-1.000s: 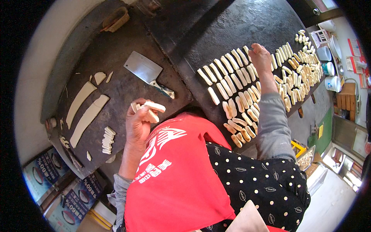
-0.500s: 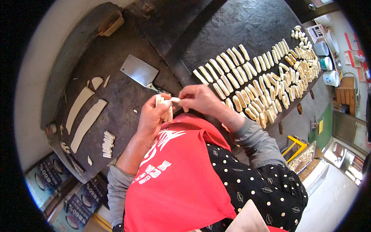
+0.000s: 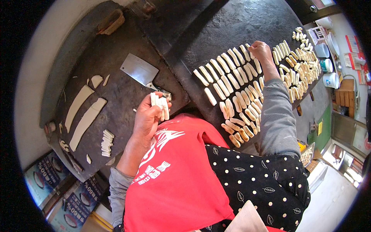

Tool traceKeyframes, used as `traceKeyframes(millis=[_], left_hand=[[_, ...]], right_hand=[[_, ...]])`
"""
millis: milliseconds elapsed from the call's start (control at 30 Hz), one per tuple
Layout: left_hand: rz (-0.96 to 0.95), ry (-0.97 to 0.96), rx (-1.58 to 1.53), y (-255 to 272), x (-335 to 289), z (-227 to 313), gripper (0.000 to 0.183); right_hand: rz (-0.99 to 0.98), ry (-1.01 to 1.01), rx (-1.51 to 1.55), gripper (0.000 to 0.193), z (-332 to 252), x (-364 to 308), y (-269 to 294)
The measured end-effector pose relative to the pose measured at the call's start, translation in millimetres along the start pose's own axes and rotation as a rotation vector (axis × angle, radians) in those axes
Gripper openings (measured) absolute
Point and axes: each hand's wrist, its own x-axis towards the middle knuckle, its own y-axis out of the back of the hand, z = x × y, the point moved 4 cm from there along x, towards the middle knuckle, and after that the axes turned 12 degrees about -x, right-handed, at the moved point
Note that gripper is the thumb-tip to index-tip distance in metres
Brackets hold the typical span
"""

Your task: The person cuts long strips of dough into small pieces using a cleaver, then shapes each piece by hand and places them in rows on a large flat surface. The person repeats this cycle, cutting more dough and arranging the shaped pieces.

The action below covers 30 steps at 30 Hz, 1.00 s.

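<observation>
My left hand (image 3: 143,120) is closed around several pale dough strips (image 3: 164,109), held upright above the near edge of the dark work table. Out over the black griddle (image 3: 216,27), my right hand (image 3: 261,51) pinches a dough strip (image 3: 251,52) at the far right end of the top row. Its fingertips are partly hidden by the hand itself. Rows of dough strips (image 3: 225,62) lie on the griddle, pale in the upper rows and browned in the lower ones (image 3: 243,134). My right sleeve covers part of these rows.
A cleaver (image 3: 139,69) lies flat on the table, handle toward me. Two long dough slabs (image 3: 88,123), dough scraps (image 3: 97,80) and a small stack of cut strips (image 3: 107,143) are at the left. White buckets (image 3: 331,80) stand beyond the griddle's right side.
My right hand has moved from beside my left hand out to the upper right, over the griddle, carrying a dough strip. My left hand has stayed nearly in place.
</observation>
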Motion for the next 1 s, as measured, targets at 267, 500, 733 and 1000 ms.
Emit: traceKeyframes(millis=[267, 500, 733, 1000], left_hand=[[0.018, -0.005, 0.04, 4, 1, -2, 0.043], [0.006, 0.044, 0.044, -1, 3, -5, 0.028], [0.025, -0.023, 0.328, -13, -3, -3, 0.026], [0.105, -0.037, 0.136, -3, 2, -5, 0.022]], right_hand=[[0.08, 0.003, 0.024, 0.022, -7, -8, 4], [-0.159, 0.262, 0.666, 0.022, -128, -121, 11], [-0.78, 0.408, 1.173, 0.026, -235, -233, 6], [-0.727, 0.143, 1.386, 0.014, -230, -238, -1]])
